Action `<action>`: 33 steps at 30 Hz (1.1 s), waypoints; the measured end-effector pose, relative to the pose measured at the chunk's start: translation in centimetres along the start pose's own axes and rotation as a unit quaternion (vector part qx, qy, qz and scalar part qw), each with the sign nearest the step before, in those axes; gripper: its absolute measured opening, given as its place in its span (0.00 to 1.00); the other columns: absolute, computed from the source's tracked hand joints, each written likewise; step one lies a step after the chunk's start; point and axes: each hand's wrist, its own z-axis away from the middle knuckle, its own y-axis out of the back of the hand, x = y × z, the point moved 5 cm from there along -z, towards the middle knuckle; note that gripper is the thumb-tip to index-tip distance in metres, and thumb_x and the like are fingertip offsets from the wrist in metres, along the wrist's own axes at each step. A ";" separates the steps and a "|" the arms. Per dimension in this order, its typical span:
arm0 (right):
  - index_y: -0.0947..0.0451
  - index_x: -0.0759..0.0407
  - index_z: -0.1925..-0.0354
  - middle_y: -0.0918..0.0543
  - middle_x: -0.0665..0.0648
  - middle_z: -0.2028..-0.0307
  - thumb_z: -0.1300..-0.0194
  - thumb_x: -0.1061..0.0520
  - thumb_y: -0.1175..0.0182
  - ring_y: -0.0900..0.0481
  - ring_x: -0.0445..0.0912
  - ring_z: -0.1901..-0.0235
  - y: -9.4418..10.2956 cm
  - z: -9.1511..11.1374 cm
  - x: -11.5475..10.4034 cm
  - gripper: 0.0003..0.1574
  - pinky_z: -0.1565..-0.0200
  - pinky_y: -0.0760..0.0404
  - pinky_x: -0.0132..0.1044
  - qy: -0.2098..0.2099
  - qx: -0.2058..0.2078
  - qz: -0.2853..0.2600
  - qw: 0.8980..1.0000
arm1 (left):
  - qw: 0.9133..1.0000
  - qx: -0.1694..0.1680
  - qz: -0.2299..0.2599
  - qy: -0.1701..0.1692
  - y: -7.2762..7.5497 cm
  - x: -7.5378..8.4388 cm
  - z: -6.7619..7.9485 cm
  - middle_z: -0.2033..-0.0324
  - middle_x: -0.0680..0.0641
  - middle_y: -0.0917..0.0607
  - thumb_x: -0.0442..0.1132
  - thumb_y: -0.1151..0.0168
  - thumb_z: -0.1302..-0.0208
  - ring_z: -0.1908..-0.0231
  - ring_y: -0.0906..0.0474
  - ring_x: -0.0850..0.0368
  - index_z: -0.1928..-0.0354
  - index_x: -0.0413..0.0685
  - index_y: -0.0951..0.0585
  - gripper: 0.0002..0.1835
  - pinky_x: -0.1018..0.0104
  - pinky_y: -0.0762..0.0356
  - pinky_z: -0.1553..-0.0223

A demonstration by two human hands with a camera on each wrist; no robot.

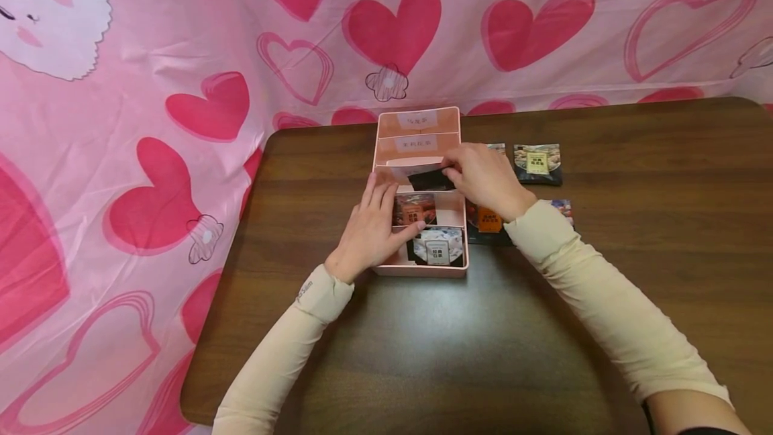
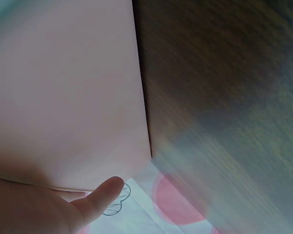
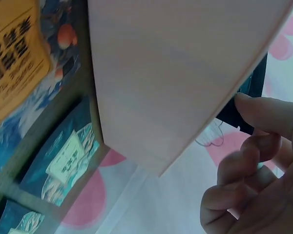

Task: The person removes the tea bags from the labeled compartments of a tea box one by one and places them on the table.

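Observation:
A long pink box [image 1: 421, 273] with several compartments stands on the table, paper labels on its far dividers. My right hand [image 1: 486, 176] pinches the edge of a black tea packet [image 1: 431, 180], which is tilted and partly inside the middle compartment. In the right wrist view, thumb and fingers grip that black packet [image 3: 259, 80] above the box's rim. Across the box's left rim rests my left hand [image 1: 371, 227], fingers extended and thumb reaching over the near compartments. A red-labelled tea packet [image 1: 415, 209] and a white-labelled one [image 1: 437, 247] lie in those near compartments.
Right of the box, several more tea packets lie on the wooden table [image 1: 664, 220]: a yellow-labelled one [image 1: 537, 164] at the back and an orange-labelled one [image 1: 488, 220] partly under my right wrist. A pink heart-patterned cloth [image 1: 537, 25] hangs behind and left of the table.

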 end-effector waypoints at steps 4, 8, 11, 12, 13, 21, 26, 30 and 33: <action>0.17 0.54 0.57 0.15 0.56 0.65 0.32 0.52 0.42 0.21 0.50 0.70 0.5 0.2 0.4 0.11 0.69 0.22 0.47 -0.014 -0.007 0.012 1.000 | 1.000 -0.002 0.001 0.003 0.0 0.0 0.0 0.26 0.43 0.45 0.78 0.60 0.41 0.23 0.66 0.49 0.27 0.47 0.43 0.51 0.37 0.34 0.38; 0.17 0.54 0.55 0.15 0.56 0.68 0.32 0.50 0.42 0.22 0.51 0.71 0.9 0.3 0.8 0.13 0.70 0.23 0.46 -0.024 -0.003 0.013 1.000 | 1.000 -0.003 -0.001 0.006 0.0 0.0 0.0 0.26 0.42 0.44 0.78 0.60 0.41 0.23 0.66 0.48 0.27 0.46 0.43 0.52 0.38 0.34 0.38; 0.17 0.55 0.55 0.14 0.54 0.72 0.31 0.51 0.43 0.20 0.50 0.72 1.1 0.4 1.0 0.13 0.68 0.23 0.46 -0.028 -0.001 -0.003 1.000 | 1.000 -0.004 -0.001 0.006 0.0 -0.1 0.0 0.26 0.41 0.44 0.78 0.61 0.41 0.23 0.66 0.48 0.27 0.46 0.43 0.52 0.38 0.34 0.38; 0.17 0.56 0.55 0.14 0.53 0.74 0.31 0.51 0.43 0.19 0.49 0.72 1.1 0.4 1.1 0.13 0.67 0.23 0.46 -0.029 -0.001 -0.012 1.000 | 1.000 -0.004 0.000 0.006 0.0 0.0 0.0 0.26 0.41 0.44 0.78 0.61 0.41 0.23 0.66 0.48 0.27 0.46 0.43 0.52 0.38 0.34 0.38; 0.17 0.57 0.55 0.14 0.53 0.74 0.31 0.52 0.43 0.19 0.48 0.72 1.1 0.4 1.2 0.13 0.66 0.23 0.45 -0.029 -0.003 -0.025 0.999 | 1.000 -0.004 0.001 0.007 0.0 0.0 0.0 0.26 0.42 0.45 0.78 0.61 0.41 0.23 0.66 0.49 0.27 0.46 0.43 0.52 0.37 0.34 0.38; 0.14 0.58 0.62 0.14 0.56 0.72 0.32 0.43 0.43 0.23 0.48 0.75 2.2 0.4 1.3 0.21 0.67 0.25 0.41 -0.030 0.027 -0.086 0.995 | 1.000 -0.006 0.006 0.005 0.0 0.0 0.0 0.25 0.42 0.46 0.79 0.62 0.42 0.23 0.67 0.48 0.26 0.47 0.44 0.53 0.37 0.34 0.38; 0.13 0.60 0.65 0.14 0.57 0.74 0.35 0.40 0.41 0.24 0.48 0.77 3.2 0.7 1.6 0.25 0.72 0.28 0.38 -0.046 0.061 -0.095 0.993 | 1.000 -0.005 0.012 0.004 0.0 0.0 0.0 0.25 0.42 0.46 0.78 0.60 0.41 0.23 0.66 0.48 0.26 0.47 0.44 0.52 0.36 0.34 0.38; 0.13 0.59 0.68 0.14 0.57 0.75 0.38 0.43 0.38 0.24 0.48 0.77 4.0 0.9 1.9 0.21 0.73 0.29 0.37 -0.060 0.078 -0.102 0.990 | 1.000 -0.004 0.016 0.005 0.0 0.0 0.0 0.25 0.43 0.47 0.78 0.59 0.41 0.23 0.67 0.49 0.26 0.48 0.45 0.52 0.36 0.35 0.38; 0.13 0.59 0.69 0.14 0.57 0.75 0.39 0.46 0.37 0.24 0.48 0.76 4.5 0.9 2.2 0.17 0.72 0.29 0.38 -0.068 0.081 -0.106 0.989 | 1.000 -0.006 0.016 0.007 0.0 0.0 0.0 0.25 0.43 0.47 0.77 0.58 0.41 0.23 0.68 0.49 0.26 0.48 0.45 0.52 0.36 0.35 0.38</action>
